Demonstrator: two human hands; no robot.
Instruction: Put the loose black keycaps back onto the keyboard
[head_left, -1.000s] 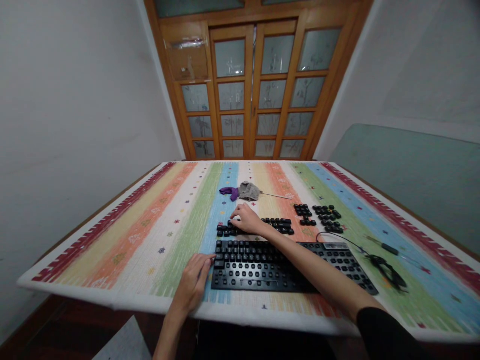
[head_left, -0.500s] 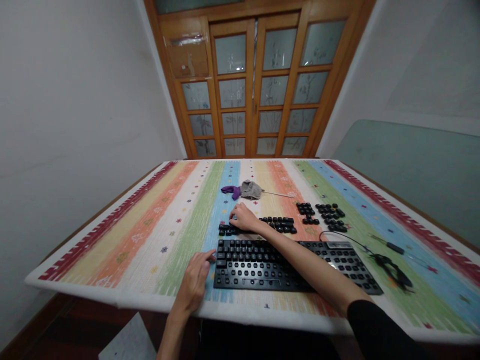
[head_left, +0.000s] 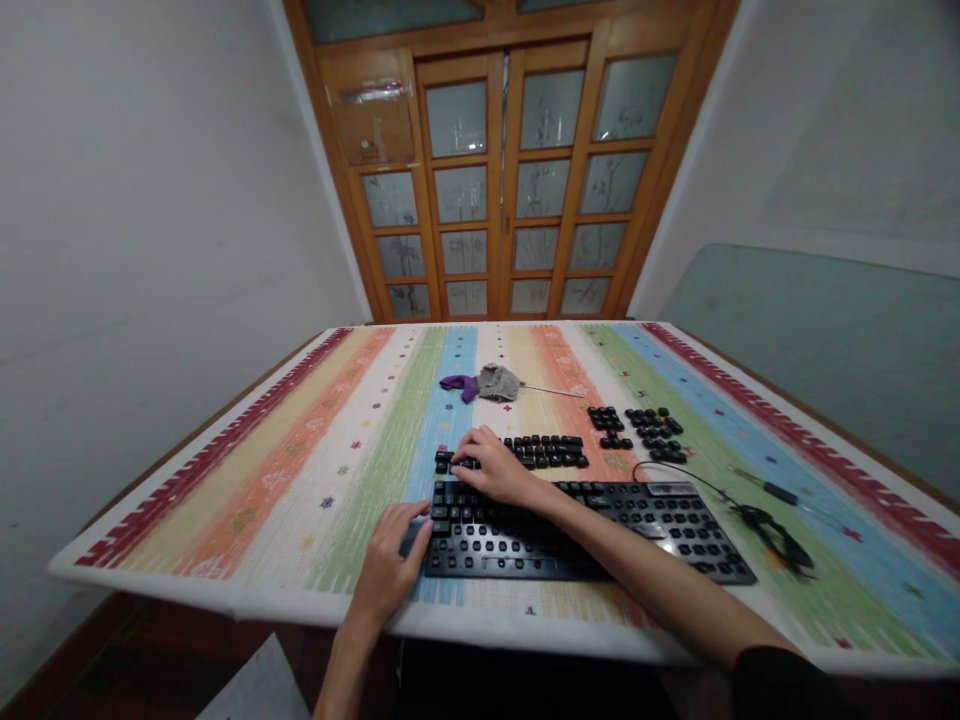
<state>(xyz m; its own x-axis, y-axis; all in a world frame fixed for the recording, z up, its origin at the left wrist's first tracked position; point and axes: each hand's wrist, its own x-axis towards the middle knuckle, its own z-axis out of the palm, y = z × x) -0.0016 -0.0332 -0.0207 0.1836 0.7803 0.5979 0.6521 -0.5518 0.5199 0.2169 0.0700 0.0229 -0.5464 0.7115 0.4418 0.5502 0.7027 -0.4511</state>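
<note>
A black keyboard point(head_left: 517, 562) lies near the table's front edge, keycaps on its upper rows and bare key posts over much of the rest. My left hand point(head_left: 390, 560) rests at its left end, thumb and index finger apart, fingertips by the edge. My right hand point(head_left: 495, 470) reaches across the keyboard, its fingers bent together between the top row and the loose keycaps point(head_left: 551, 452) behind it. What those fingertips pinch, if anything, is too small and covered to make out. A few loose keycaps point(head_left: 442, 460) show just left of the right hand.
More loose keycaps point(head_left: 656, 432) stand in groups at the back right. A coiled cable point(head_left: 776, 540) and a thin tool with a dark handle point(head_left: 780, 492) lie right of the keyboard. Farther back is a grey and purple cloth point(head_left: 496, 383) beside a thin rod point(head_left: 553, 390).
My right hand has come nearer, from over the loose keycaps toward the keyboard's upper left. My left thumb has moved closer to the keyboard's left edge. The view has shifted slightly.
</note>
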